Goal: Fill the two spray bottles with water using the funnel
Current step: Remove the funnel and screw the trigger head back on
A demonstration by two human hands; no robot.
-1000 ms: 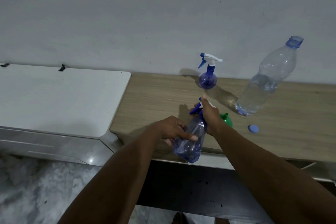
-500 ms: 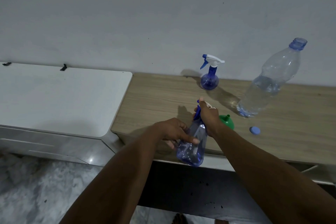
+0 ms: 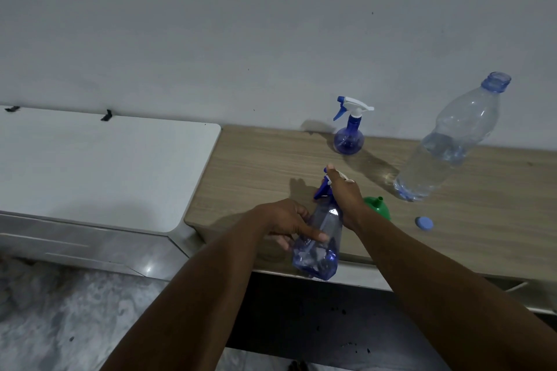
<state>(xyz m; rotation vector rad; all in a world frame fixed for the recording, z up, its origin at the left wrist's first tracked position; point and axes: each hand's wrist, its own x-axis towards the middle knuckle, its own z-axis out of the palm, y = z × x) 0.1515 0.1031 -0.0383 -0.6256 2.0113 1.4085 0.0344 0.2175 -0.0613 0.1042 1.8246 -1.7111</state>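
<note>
My left hand (image 3: 283, 221) grips the body of a clear blue spray bottle (image 3: 319, 245) held over the front edge of the wooden table (image 3: 259, 166). My right hand (image 3: 343, 196) is wrapped round its blue-and-white trigger head, hiding most of it. A second, round blue spray bottle (image 3: 349, 137) stands upright by the wall with its head on. A green funnel (image 3: 378, 206) lies on the table just behind my right wrist. A large clear water bottle (image 3: 446, 147), uncapped and partly full, stands to the right. Its blue cap (image 3: 424, 223) lies on the table.
A white cabinet top (image 3: 96, 166) adjoins the table on the left, a little lower. The wall runs right behind both. Below the table's front edge lie dark floor and marbled tiles (image 3: 60, 325).
Both hands stay on the spray bottle. My right hand has turned a little on the trigger head, and the bottle has shifted only slightly.
</note>
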